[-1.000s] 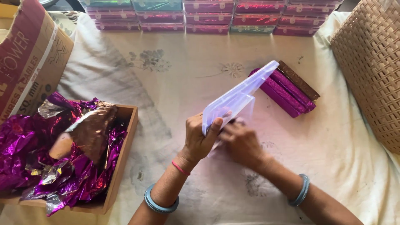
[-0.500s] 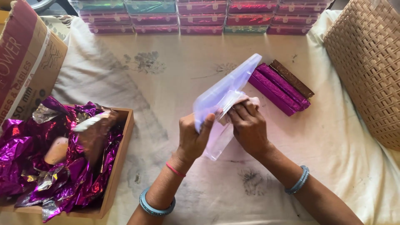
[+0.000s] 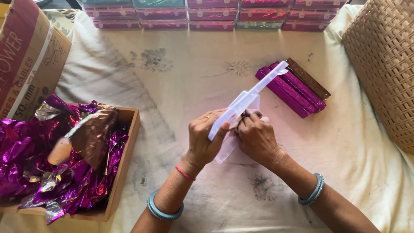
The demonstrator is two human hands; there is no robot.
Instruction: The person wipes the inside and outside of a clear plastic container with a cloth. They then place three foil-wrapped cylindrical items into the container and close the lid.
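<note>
left hand [image 3: 206,139] grips clear box [image 3: 246,100] edge-on; right hand [image 3: 258,137] closed on white cloth [image 3: 227,149], apparently against it; purple bars [image 3: 290,89] beyond.

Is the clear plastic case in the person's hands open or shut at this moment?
Open: the clear plastic case shows two separate panels spread apart, the left hand gripping its edge and the right hand inside it.

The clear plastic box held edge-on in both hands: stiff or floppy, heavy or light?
The clear plastic box probably is stiff: it keeps a straight edge beyond the left hand. Likely light, since fingertips alone support it. The right hand presses a cloth against it, so it may be smooth.
</note>
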